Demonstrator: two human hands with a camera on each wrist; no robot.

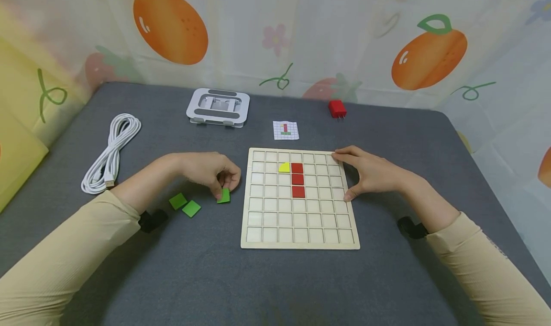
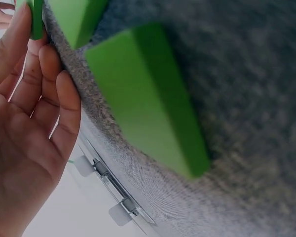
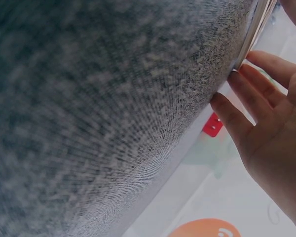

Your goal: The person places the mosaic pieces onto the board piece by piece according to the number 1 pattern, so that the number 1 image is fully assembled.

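Note:
My left hand (image 1: 210, 169) pinches a green square tile (image 1: 224, 196) between thumb and fingers, just left of the board. The same tile (image 2: 37, 19) shows edge-on in the left wrist view. Two more green tiles, one (image 1: 178, 201) beside the other (image 1: 191, 208), lie on the cloth near that wrist. The wooden grid board (image 1: 300, 246) holds a column of three red tiles (image 1: 297, 179) with a small yellow tile (image 1: 284, 167) left of the top one. Against the board's right edge rests my right hand (image 1: 376, 173), thumb and fingers spread, touching its rim.
A paper pattern card (image 1: 286, 130) lies behind the board. Farther back are a white folding stand (image 1: 218, 107) and a red plug adapter (image 1: 337, 109). A coiled white cable (image 1: 109, 154) lies at the left. A fruit-print curtain (image 1: 241, 44) hangs behind the table.

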